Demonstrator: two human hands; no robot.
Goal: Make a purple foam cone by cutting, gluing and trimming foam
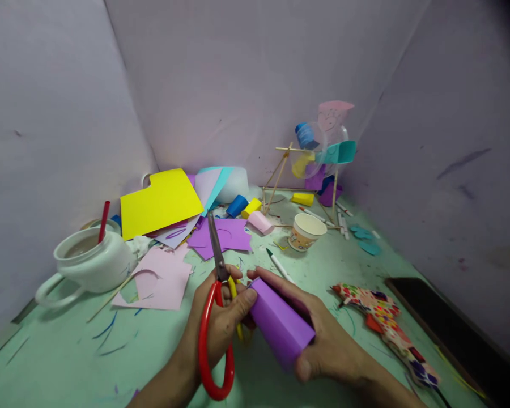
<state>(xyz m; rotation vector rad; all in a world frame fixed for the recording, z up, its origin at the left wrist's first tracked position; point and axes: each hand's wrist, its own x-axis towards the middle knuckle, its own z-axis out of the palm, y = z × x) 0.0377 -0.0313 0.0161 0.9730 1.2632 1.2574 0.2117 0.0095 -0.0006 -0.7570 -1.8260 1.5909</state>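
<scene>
My left hand (221, 317) holds a pair of scissors (219, 255) with one red and one yellow handle, the blades pointing away from me. Its thumb also presses on the near-left end of a purple folded paper piece (278, 323). Wrapped round the right side of that piece is my right hand (312, 326), its thumb at the lower end. The paper is tilted, its wider end toward the lower right. Beyond my hands lie a purple cut sheet (227, 235) and a marker (280, 266).
At left stand a white mug (97, 263) and a pink sheet (164, 283). Behind are yellow paper (161, 204) and small paper cups. A stick frame (280, 170) with hanging cups is at back right, a paper cup (306, 231) before it. A patterned glue gun (386, 328) lies right.
</scene>
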